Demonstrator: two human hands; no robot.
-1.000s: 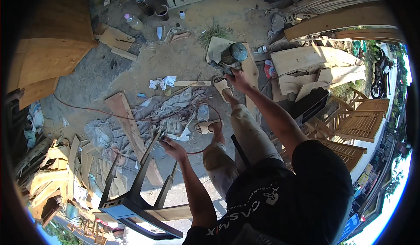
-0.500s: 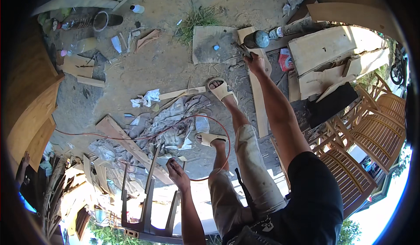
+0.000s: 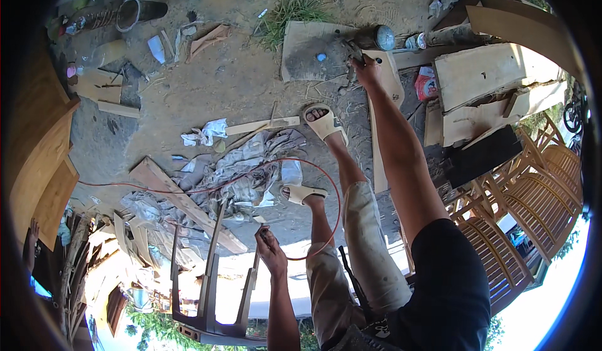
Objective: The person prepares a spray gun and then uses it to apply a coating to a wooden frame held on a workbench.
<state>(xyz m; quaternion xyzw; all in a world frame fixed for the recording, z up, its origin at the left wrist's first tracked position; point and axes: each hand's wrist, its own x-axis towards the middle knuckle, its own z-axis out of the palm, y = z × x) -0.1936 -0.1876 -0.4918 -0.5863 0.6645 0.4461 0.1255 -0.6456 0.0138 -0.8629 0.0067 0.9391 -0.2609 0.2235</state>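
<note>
Reaching forward, my right hand (image 3: 367,72) is closed round the grip of what looks like a spray gun (image 3: 355,51). Next to it, a dark cup (image 3: 375,37) with a pale round end lies on its side, close to the ground. Its join to the gun is hard to make out. My left hand (image 3: 271,250) hangs nearer my body with its fingers curled. A thin red hose (image 3: 327,178) loops over from the left and meets the heel of this hand. Something small and dark shows at its fingertips.
A brown wooden frame with legs (image 3: 207,301) stands beside my left forearm. Slatted wooden chairs (image 3: 533,188) are at the right, near wooden boards (image 3: 483,75). Crumpled cloth (image 3: 251,166) and a plank (image 3: 182,200) lie left of my feet. Another person's hand (image 3: 33,230) shows at the far left.
The view has shifted slightly, moving the ground things up in the picture. My left hand has risen a little and moved right, with the hose loop following. My right hand stays at the spray gun.
</note>
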